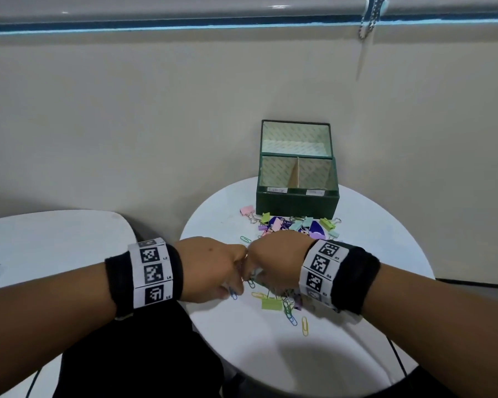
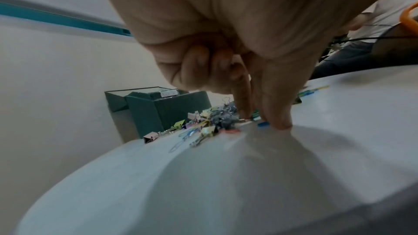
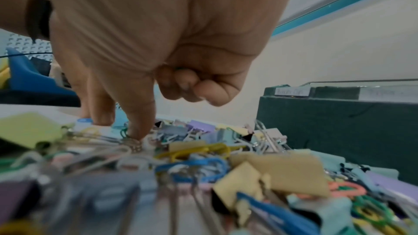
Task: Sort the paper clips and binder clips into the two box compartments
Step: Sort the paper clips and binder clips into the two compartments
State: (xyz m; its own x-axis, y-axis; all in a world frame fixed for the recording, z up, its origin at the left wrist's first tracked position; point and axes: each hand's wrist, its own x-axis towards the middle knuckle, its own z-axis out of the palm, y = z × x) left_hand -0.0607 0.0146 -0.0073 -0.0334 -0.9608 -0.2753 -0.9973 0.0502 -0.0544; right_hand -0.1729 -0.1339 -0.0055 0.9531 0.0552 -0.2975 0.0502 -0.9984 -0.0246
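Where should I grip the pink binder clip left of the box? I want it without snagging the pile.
Pinch the pink binder clip across its folded pink body, coming from above and the left. It lies alone on the table at the pile's far-left edge, and its wire handles point toward the pile, so the body side looks free.

Cream wall (image 1: pixel 161 116) fills the far side, matte and evenly lit. High on it runs a teal stripe (image 1: pixel 184 26) under a glossy pale ledge (image 1: pixel 213 8) that catches glare. Round white table (image 1: pixel 357 354) at near right, set close to the wall. A second white tabletop (image 1: pixel 41 242) at left, rounded corner. A speckled cord (image 1: pixel 370 18) hangs at far right.
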